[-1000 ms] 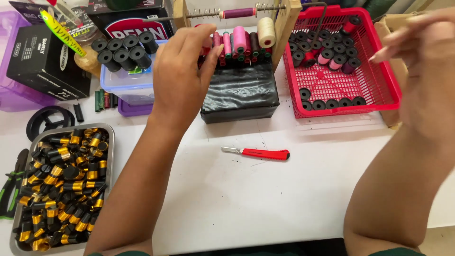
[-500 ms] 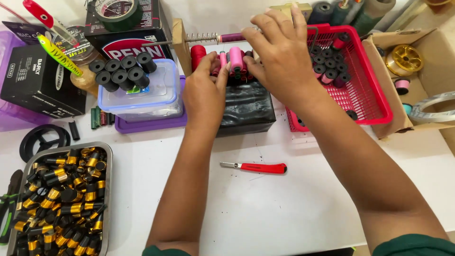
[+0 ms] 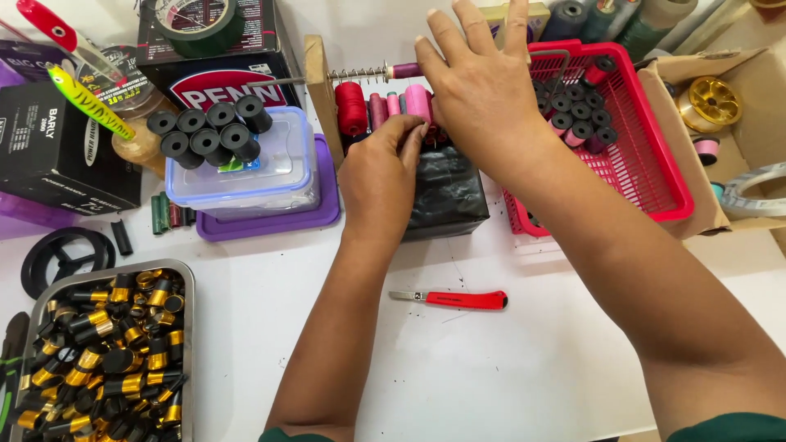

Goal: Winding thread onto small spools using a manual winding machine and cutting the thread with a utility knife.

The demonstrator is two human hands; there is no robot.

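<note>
1 head-worn view, looks steeply down and forward over white table (image 3: 508,368), close range; both forearms enter from bottom edge, thread spools (image 3: 385,110) sit near top centre. No 2nd view.

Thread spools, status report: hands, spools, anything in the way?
Left hand fingers pinching pink spool. Right hand over the spool row. Red knife lies clear on table.

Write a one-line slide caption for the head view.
Both hands, left hand and right hand, work at pink and red thread spools on a wooden rack, beside a red basket.
</note>
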